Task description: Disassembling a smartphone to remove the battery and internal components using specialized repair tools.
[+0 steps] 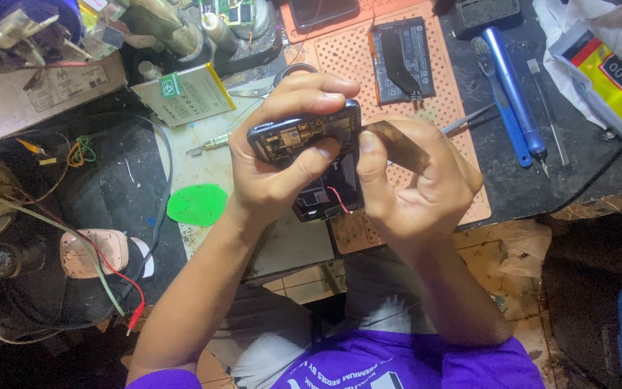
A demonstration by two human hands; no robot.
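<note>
I hold a dark, opened smartphone with its back cover off in the middle of the frame, above the near edge of the counter. My left hand is curled tight around its upper end, fingers over the top rim and thumb pressed across the exposed brown circuit board. My right hand is closed on the phone's right side, thumb against the edge, and it also pinches a thin, flat, brownish strip that slants away to the right. A fine red wire loops out of the phone's lower part.

Under my hands lies an orange rubbery mat with a dotted grid texture. On it, at upper centre, rests a flat black rectangular battery. To the upper right lie two slim blue-handled tools on the dark, gritty surface. At upper left sits a pale rectangular battery with a yellow edge, and lower left of it a smooth green plastic pick, rounded in shape.
</note>
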